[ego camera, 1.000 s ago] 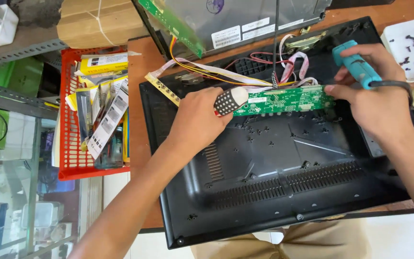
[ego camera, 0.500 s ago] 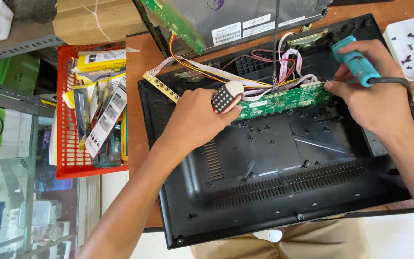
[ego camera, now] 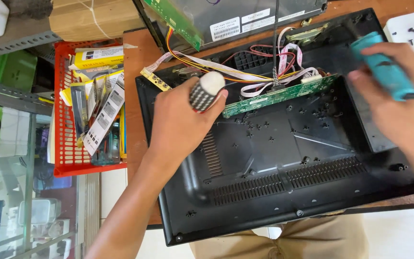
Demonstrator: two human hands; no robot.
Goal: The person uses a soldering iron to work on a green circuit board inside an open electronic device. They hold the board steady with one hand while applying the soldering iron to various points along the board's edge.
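Green circuit board lifted on edge inside an opened black monitor shell.

Far left, a red plastic basket [ego camera: 63, 163] packed with carded tools beside the wooden bench; next, the left hand [ego camera: 183, 124] closed around a short cylinder with a checkered grip and white cap [ego camera: 206, 91], fingertips pressed to the left end of the green circuit board [ego camera: 279, 96]. Lying flat half a second ago, now tipped up along the shell's upper half, flat ribbon cables and red-yellow wires [ego camera: 245, 76] attached above. Bare plastic floor of the black back cover [ego camera: 283, 192] newly exposed beneath, suggesting a board freed from its mounts. At right, the right hand [ego camera: 398, 110] pulled off the board, wrapped firmly around a teal screwdriver handle [ego camera: 384, 67], its cord trailing right.
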